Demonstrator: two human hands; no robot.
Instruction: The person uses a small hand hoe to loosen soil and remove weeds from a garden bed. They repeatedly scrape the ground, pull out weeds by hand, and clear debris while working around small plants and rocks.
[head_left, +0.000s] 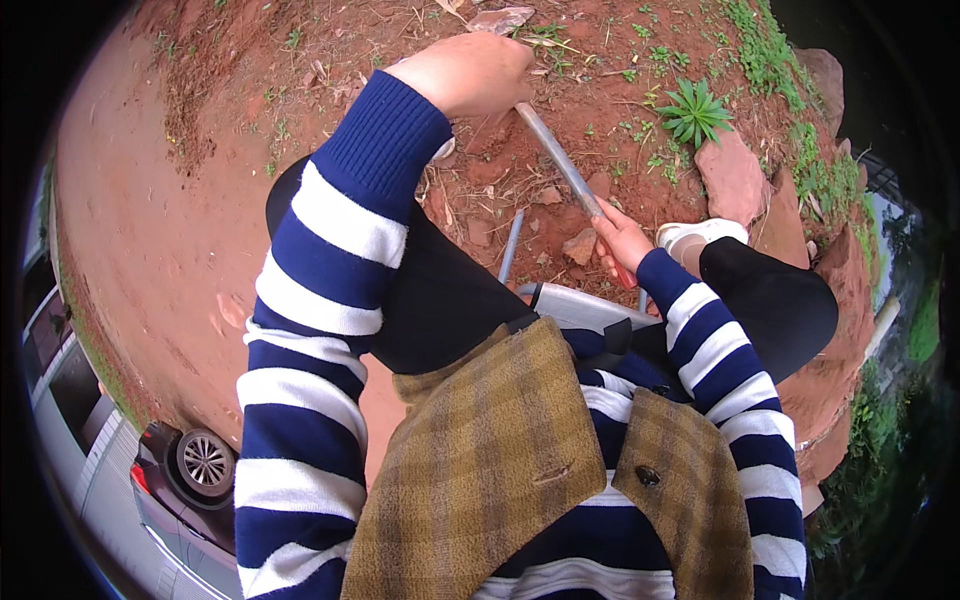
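Observation:
My left hand (484, 75) is bent over at the upper middle, its back to the camera and its fingers hidden, so any hold cannot be told. Just below it lies the far end of a grey metal bar (559, 156). The bar slants down to the right, to my right hand (619, 236), whose fingers are closed around its lower part. A red grip (624, 276) shows below that hand. Reddish soil with dry stalks lies beneath the bar.
A blue-grey metal tube (512, 244) and a pale panel (592, 306) are between my legs. Right of my hands are a white shoe (701, 231), a leafy green plant (696, 112) and a large reddish rock (729, 176). A parked car (191, 487) stands at lower left.

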